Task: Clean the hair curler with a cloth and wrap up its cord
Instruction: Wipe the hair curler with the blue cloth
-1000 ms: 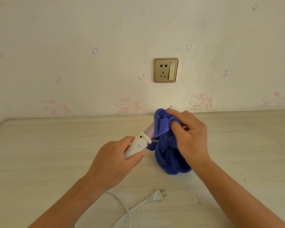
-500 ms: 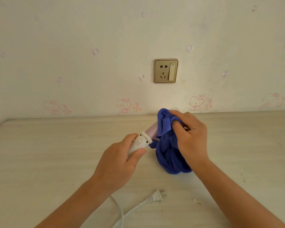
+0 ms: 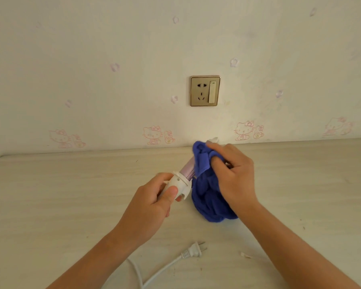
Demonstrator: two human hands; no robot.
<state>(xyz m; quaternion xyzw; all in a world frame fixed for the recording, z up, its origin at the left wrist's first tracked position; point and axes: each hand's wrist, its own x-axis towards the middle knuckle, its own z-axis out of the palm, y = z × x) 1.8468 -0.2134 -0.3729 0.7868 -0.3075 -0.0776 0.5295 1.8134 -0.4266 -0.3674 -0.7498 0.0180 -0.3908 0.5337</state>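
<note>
Rolled in your left hand (image 3: 152,205), the curler (image 3: 180,184) shows you a different face than it did half a second ago. The switch that looked up at you is out of sight, and your thumb now sits on the white collar. Your right hand (image 3: 231,174) has hardly shifted. It holds the cloth (image 3: 208,197) bunched round the far part of the barrel, and the white tip (image 3: 214,140) pokes out just past your fingers.

Your hands are apart, each clamped on its own thing. The left fingers and thumb curl round the handle; the right fingers curl over the cloth and, through it, the barrel. You hold the curler above the table (image 3: 50,195), slanting away from you towards the wall. Its lilac barrel (image 3: 187,171) is bare only between collar and cloth. The loose bulk of the cloth hangs down and seems to rest on the table.

That turn reads as you offering a fresh side of the barrel to the cloth, so the wiping looks mid-way rather than finished. The cord (image 3: 161,270) lies slack on the table near you and runs off the bottom edge. Its plug (image 3: 193,250) lies free, well apart from the socket (image 3: 205,91) on the wall. Wrapping has not begun, and you will likely need to put the cloth down first to free your right hand.
</note>
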